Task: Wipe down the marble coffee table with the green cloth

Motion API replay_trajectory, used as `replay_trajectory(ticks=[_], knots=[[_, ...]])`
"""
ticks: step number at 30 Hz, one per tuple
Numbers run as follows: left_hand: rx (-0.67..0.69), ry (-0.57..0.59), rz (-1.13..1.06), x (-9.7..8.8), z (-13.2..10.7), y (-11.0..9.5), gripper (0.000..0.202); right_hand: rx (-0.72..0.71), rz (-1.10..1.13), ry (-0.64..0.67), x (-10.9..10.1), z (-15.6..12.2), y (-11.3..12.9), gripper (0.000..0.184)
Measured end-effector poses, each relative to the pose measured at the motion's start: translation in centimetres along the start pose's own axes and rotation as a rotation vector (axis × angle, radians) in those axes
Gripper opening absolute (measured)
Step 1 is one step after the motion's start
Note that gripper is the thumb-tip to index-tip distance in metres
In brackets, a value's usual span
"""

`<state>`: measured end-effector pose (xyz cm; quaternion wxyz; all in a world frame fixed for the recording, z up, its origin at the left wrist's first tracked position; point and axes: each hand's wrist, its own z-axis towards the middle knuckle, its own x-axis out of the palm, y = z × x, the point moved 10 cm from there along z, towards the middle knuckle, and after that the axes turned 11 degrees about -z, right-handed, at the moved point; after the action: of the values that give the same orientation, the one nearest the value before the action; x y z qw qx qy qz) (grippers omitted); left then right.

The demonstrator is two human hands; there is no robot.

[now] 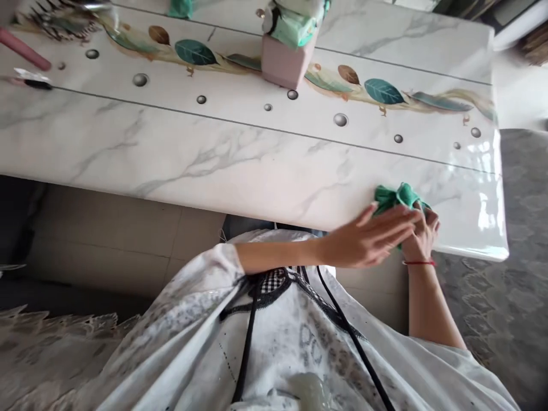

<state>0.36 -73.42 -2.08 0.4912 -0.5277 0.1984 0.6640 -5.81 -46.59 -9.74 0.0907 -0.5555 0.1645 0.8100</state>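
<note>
A bunched green cloth (pixel 394 196) lies on the front right part of the marble-patterned table (pixel 240 177). My right hand (pixel 422 234), with a red string at the wrist, is closed on the cloth near the table's front edge. Reaching across my body, my left hand (pixel 368 237) has its fingers stretched out and overlaps the right hand and the near side of the cloth. Whether the left fingertips press on the cloth or only on the right hand, I cannot tell.
Toward the back stands a pink box (pixel 282 63) with a green and white packet (pixel 297 25) on top. A brush with a black end (pixel 38 84) and a pink rod (pixel 25 50) lie at the far left. Grey patterned fabric (pixel 483 319) covers something at right.
</note>
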Motion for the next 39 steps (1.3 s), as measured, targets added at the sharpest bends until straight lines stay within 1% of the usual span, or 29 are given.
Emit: replay_trajectory(ticks=[1,2,3,4,5,6,7,8,10,11,12,13,14,15,16,17,19,22,23,24,25,26,28,30,32,36,37,38,39], knots=[[-0.101,-0.058,-0.010,-1.8,-3.4,3.1,0.065,-0.034,0.036,0.030,0.8,0.2,1.9,0.090],[-0.281,-0.128,-0.017,-3.7,-7.6,7.2,0.065,-0.121,0.086,0.083,1.8,0.1,5.1,0.091],[-0.512,-0.195,-0.001,-5.6,-12.7,11.8,0.065,-0.260,0.137,0.150,2.7,-0.6,9.7,0.091],[-0.741,-0.299,0.034,-7.8,-18.3,15.9,0.067,-0.431,0.179,0.203,3.2,-1.7,15.5,0.090],[-0.929,-0.406,0.081,-10.0,-24.0,19.1,0.068,-0.626,0.216,0.259,3.5,-3.5,22.1,0.089],[-1.076,-0.498,0.134,-12.0,-29.1,21.5,0.070,-0.831,0.246,0.320,3.5,-5.9,29.2,0.088],[-1.184,-0.570,0.190,-13.8,-33.6,23.2,0.071,-1.024,0.269,0.375,3.3,-8.7,36.4,0.089],[-1.266,-0.625,0.250,-15.4,-37.3,24.4,0.071,-1.194,0.279,0.431,3.1,-11.8,43.4,0.088],[-1.384,-0.693,0.366,-17.9,-42.6,25.8,0.070,-1.445,0.289,0.536,2.4,-17.9,55.5,0.084],[-1.430,-0.718,0.415,-19.0,-44.5,26.3,0.070,-1.526,0.291,0.576,2.0,-20.7,60.4,0.082],[-1.473,-0.742,0.452,-19.9,-46.0,26.7,0.070,-1.578,0.296,0.600,1.7,-22.9,64.2,0.080],[-1.516,-0.768,0.475,-20.9,-47.4,27.3,0.070,-1.608,0.307,0.612,1.5,-24.5,66.9,0.078],[-1.561,-0.798,0.481,-21.7,-48.7,28.0,0.071,-1.617,0.321,0.614,1.4,-25.2,68.6,0.075],[-1.608,-0.827,0.470,-22.5,-49.9,28.8,0.072,-1.604,0.332,0.612,1.5,-24.9,69.3,0.074],[-1.658,-0.854,0.447,-23.3,-51.2,29.6,0.074,-1.567,0.336,0.608,1.9,-23.5,69.1,0.073],[-1.706,-0.877,0.417,-23.9,-52.4,30.5,0.076,-1.498,0.324,0.605,2.7,-20.9,68.3,0.072],[-1.808,-0.943,0.361,-24.9,-54.6,32.1,0.078,-1.278,0.252,0.593,5.0,-12.9,64.7,0.070],[-1.934,-1.073,0.290,-25.2,-57.0,33.6,0.075,-0.902,0.146,0.507,8.3,0.9,57.2,0.062],[-1.937,-1.107,0.272,-25.0,-57.3,33.9,0.073,-0.816,0.137,0.469,9.0,4.2,55.1,0.058],[-1.913,-1.140,0.262,-24.9,-57.3,34.2,0.071,-0.757,0.138,0.431,9.4,6.6,53.7,0.054],[-1.859,-1.181,0.261,-24.9,-57.2,34.3,0.068,-0.705,0.140,0.396,9.7,8.1,52.8,0.052],[-1.792,-1.236,0.272,-24.9,-57.1,34.2,0.065,-0.666,0.142,0.369,9.9,8.7,52.6,0.051],[-1.673,-1.358,0.298,-24.9,-57.3,33.6,0.056,-0.623,0.136,0.346,10.3,8.1,53.8,0.052],[-1.618,-1.434,0.327,-24.8,-57.9,33.0,0.050,-0.616,0.140,0.353,10.8,6.9,56.5,0.053],[-1.602,-1.468,0.345,-24.5,-58.6,32.7,0.045,-0.642,0.171,0.361,11.1,6.5,59.7,0.051],[-1.557,-1.541,0.368,-24.3,-59.3,32.2,0.036,-0.605,0.212,0.350,11.1,8.5,64.4,0.044],[-1.556,-1.548,0.371,-24.3,-59.4,32.2,0.034,-0.623,0.203,0.362,10.9,8.2,65.6,0.045],[-1.561,-1.548,0.373,-24.3,-59.4,32.2,0.032,-0.679,0.194,0.383,10.5,7.0,67.0,0.046],[-1.568,-1.546,0.373,-24.3,-59.3,32.3,0.030,-0.775,0.190,0.412,9.8,4.8,68.7,0.047]])
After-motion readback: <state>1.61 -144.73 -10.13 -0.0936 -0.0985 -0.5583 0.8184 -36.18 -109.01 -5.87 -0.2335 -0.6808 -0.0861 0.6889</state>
